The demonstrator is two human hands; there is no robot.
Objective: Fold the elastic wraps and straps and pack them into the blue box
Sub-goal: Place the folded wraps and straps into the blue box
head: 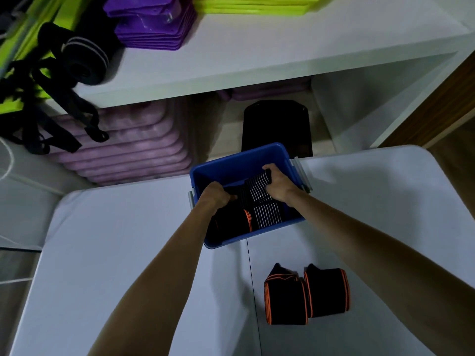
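Both hands reach down into the blue box, which sits at the far edge of the white desk. The right hand has its fingers curled over the top of a black wrap with white stripes, gripping it where it stands on edge in the right half of the box. The left hand is curled too, closed on dark fabric just left of the striped wrap (exactly which piece it holds is hard to make out in the shadow). Below that hand, inside the box, lies a black wrap with orange trim, pressed against another striped wrap nearer the front wall. Outside the box, on the desk close to the right forearm, two folded black wraps with orange edging lie side by side, touching. On the shelf beyond, loose black straps hang over the edge near stacked purple mats.
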